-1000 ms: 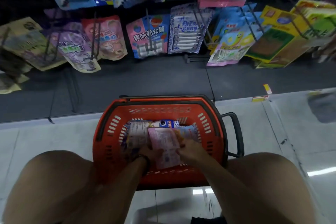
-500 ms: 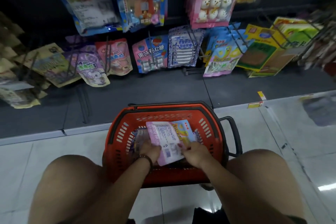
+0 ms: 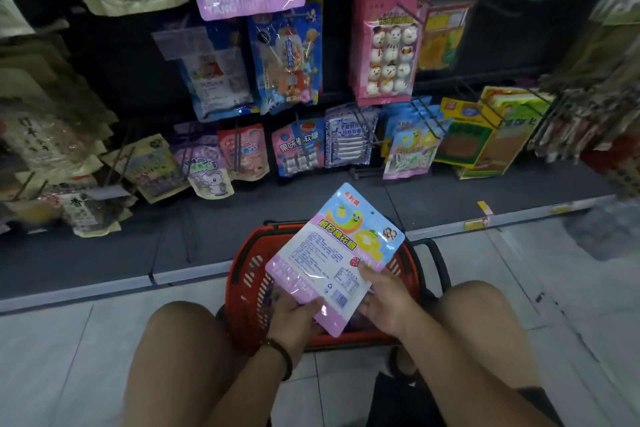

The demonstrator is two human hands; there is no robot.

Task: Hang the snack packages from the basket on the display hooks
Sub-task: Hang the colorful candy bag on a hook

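I hold a flat blue-and-pink marshmallow snack package [image 3: 332,253] above the red basket [image 3: 242,284], its top tilted away toward the shelf. My left hand [image 3: 294,315] grips its lower left corner. My right hand [image 3: 384,302] holds its lower right edge with the thumb on the front. Packages of the same design [image 3: 412,149] hang on a lower display hook to the right of centre. The basket's contents are mostly hidden behind the package and my hands.
Rows of hooks carry many snack bags: pink snowman packs [image 3: 388,48], a pink-blue candy bag [image 3: 298,146], a white striped pack [image 3: 349,135], yellow-green boxes [image 3: 485,128]. A dark base shelf [image 3: 207,218] runs below. My bare knees flank the basket on the tiled floor [image 3: 52,357].
Both hands have lifted the package up out of the basket and tilted it toward the shelf. The view has risen, showing more of the upper hooks.
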